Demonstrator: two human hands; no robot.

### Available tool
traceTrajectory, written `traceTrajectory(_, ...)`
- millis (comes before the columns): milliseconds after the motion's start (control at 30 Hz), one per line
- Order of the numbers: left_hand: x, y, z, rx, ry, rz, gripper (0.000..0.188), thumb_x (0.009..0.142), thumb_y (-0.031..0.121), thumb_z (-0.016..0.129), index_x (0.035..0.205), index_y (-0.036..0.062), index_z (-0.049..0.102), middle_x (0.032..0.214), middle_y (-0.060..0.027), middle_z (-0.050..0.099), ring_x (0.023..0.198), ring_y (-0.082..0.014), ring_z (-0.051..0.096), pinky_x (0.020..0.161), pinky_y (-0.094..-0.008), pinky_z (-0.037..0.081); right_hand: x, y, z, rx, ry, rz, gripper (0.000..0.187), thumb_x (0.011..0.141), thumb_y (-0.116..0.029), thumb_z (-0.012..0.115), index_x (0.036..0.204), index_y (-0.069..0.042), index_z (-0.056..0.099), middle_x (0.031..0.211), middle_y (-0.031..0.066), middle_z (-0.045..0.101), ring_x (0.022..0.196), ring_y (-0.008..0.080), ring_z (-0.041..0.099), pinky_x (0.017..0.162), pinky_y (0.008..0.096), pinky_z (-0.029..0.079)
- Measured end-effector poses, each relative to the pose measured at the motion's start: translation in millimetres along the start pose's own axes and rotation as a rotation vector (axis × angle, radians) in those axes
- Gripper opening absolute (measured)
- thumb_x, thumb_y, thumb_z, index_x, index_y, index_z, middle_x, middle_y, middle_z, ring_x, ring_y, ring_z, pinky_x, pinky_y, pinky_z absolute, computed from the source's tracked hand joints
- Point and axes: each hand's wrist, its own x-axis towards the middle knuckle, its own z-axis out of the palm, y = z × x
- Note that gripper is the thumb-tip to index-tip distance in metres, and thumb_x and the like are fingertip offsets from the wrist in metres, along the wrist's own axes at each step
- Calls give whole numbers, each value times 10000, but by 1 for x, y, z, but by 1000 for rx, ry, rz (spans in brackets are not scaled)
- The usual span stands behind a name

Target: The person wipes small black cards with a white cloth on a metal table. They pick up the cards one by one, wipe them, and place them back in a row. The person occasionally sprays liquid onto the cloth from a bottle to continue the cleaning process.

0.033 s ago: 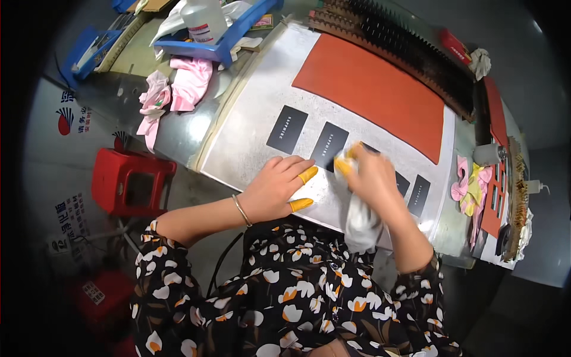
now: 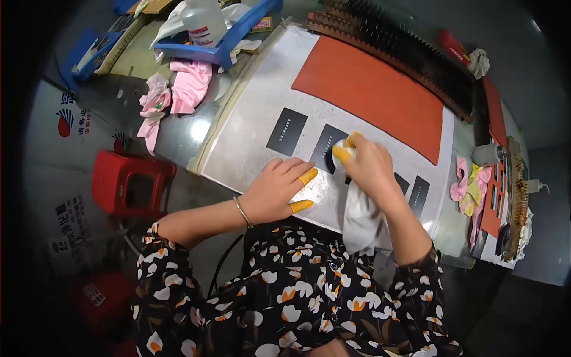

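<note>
My right hand (image 2: 370, 169), with yellow finger cots on thumb and forefinger, is closed on a white cloth (image 2: 360, 217). The bunched end of the cloth touches the right edge of a dark rectangular plate (image 2: 329, 143) with pale lettering; the rest hangs toward my lap. My left hand (image 2: 276, 193), also with yellow cots on two fingers, lies spread on the white board (image 2: 238, 143) just left of that plate's near end. A similar plate (image 2: 286, 132) lies farther left. Another plate (image 2: 419, 195) is at the right, and one between them is mostly covered by my right hand.
An orange-red sheet (image 2: 375, 95) covers the board's far part, before a dark toothed rack (image 2: 404, 47). Left are a blue tray (image 2: 223, 55) with a clear bottle (image 2: 204, 24), pink cloths (image 2: 190, 86) and a red stool (image 2: 132, 184). More cloths (image 2: 470, 184) lie right.
My right hand has shifted slightly to the left with the white cloth, whose hanging end has swung a little. My left hand stays in place.
</note>
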Motion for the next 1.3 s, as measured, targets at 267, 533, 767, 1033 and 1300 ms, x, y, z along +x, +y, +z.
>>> traceTrajectory(267,-2,2,2,49,-22,-4,498,733,322,655,1087,-5,529,1232,-117,490,1089,-233,467,851,-375,356,47,5,40,-70,136,62,280,740,-251,611,861,2,611,745,221,627,720,368,616,668,442,481)
traceTrajectory(533,-3,-2,-2,-61,46,5,433,740,281,644,1026,-32,556,1202,-147,501,1097,-242,457,878,-373,350,6,-12,49,-84,48,41,266,745,-240,604,839,7,574,647,217,608,630,388,609,593,464,480)
traceTrajectory(767,-26,-33,-29,-37,115,-98,462,705,182,682,1109,31,516,1173,-109,522,1039,-267,504,843,-373,372,-24,-22,44,-63,-160,-82,287,748,-249,600,862,11,561,643,220,603,614,395,601,599,468,476)
traceTrajectory(1033,-39,-52,-36,117,16,-52,472,717,260,654,1111,39,518,1206,-87,507,1057,-236,492,831,-377,366,74,-62,44,-12,64,-100,278,761,-243,594,891,3,597,797,236,618,769,375,600,725,432,461)
traceTrajectory(1300,-37,-47,-34,75,104,-36,412,688,163,670,1055,23,548,1160,-92,543,1021,-246,522,800,-372,392,65,-65,78,-54,-15,-77,284,755,-241,596,825,33,579,730,242,616,689,384,621,639,456,498)
